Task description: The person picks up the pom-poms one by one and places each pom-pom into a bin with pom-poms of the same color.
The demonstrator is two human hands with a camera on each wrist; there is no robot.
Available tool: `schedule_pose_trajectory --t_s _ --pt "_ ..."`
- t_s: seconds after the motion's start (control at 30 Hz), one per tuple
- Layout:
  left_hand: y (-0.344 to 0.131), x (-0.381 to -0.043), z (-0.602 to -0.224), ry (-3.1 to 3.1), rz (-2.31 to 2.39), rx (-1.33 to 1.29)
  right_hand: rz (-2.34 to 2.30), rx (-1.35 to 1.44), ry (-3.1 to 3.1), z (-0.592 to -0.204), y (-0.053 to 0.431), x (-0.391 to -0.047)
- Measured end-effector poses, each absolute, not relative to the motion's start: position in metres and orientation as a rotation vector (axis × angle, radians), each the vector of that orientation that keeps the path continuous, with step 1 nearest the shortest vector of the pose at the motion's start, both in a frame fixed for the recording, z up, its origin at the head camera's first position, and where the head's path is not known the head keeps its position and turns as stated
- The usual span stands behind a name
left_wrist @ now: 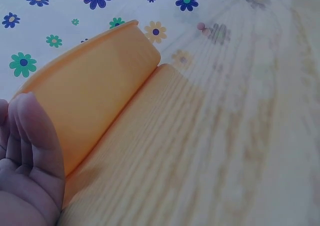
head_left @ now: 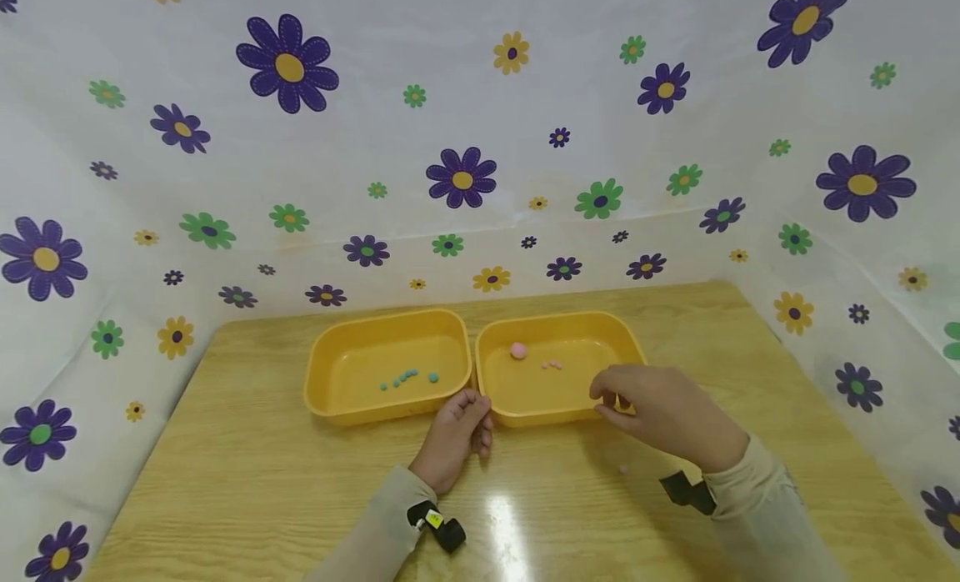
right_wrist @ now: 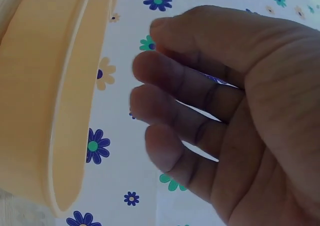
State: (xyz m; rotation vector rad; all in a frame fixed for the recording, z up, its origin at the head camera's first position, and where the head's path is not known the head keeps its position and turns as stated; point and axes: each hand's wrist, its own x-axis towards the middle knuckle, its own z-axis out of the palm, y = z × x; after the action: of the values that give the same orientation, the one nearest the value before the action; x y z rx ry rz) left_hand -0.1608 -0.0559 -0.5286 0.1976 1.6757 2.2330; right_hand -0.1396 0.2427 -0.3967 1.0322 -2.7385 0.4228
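My left hand (head_left: 453,439) grips the near left corner of the right yellow tray (head_left: 540,417), thumb at the rim. In the left wrist view its fingers (left_wrist: 35,131) lie against the tray's outer wall. Over the same tray's near right corner hovers my right hand (head_left: 667,411), its fingers loosely bent; the right wrist view shows nothing between those fingers (right_wrist: 160,106). Inside this tray are a larger pink ball (head_left: 518,350) and three tiny pink balls (head_left: 552,364). A small pale pink ball (head_left: 623,469) lies on the wooden table below the right hand.
Close beside it on the left stands another yellow tray (head_left: 360,357), holding several tiny teal balls (head_left: 402,378) and a slightly larger teal ball (head_left: 433,378). A white flower-patterned sheet (head_left: 510,107) rises behind the table (head_left: 247,465) and along both sides.
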Motion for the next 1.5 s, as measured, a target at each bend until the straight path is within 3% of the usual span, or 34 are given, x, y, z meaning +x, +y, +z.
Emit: schedule_pose_trajectory --t_s 0.53,1.03,1.5 --pt "-0.057 -0.163 -0.527 1.69 2.227 0.196 0.598 0.894 -3.265 -0.407 0.243 -0.133" --pt "-0.057 -0.16 -0.528 1.706 2.229 0.186 0.403 0.537 -3.43 -0.436 0.233 -0.13" --pt "-0.056 -0.161 -0.53 1.702 2.223 0.207 0.661 0.566 -3.502 -0.439 0.233 -0.131"
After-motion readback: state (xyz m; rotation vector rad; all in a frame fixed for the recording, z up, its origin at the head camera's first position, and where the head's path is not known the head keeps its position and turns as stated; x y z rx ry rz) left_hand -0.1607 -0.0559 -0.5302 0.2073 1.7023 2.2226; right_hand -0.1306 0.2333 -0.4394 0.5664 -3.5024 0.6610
